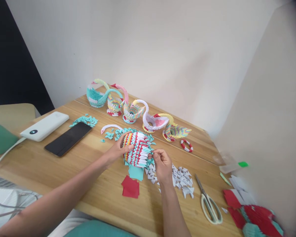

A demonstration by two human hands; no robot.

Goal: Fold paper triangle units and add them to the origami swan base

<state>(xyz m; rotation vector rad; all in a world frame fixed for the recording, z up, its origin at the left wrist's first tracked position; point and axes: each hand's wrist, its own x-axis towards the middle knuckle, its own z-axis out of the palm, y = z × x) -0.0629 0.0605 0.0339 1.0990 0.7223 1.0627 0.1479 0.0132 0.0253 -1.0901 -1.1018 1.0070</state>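
My left hand (117, 149) grips the left side of a striped modular-origami body (137, 147) of red, white, teal and yellow paper pieces that rests on the wooden table (93, 177). My right hand (162, 163) pinches a small teal paper piece against the body's lower right edge. White folded triangles (182, 179) lie in a pile just right of that hand. Teal triangles (113, 134) are scattered behind the body, beside a curved white paper neck (110, 127).
Several finished paper swans (135, 110) stand in a row by the wall. A black phone (68, 138) and white power bank (44, 125) lie at left. Red paper squares (130, 188), scissors (209, 204), a small red-white ring (186, 145) and more paper (251, 217) lie near me.
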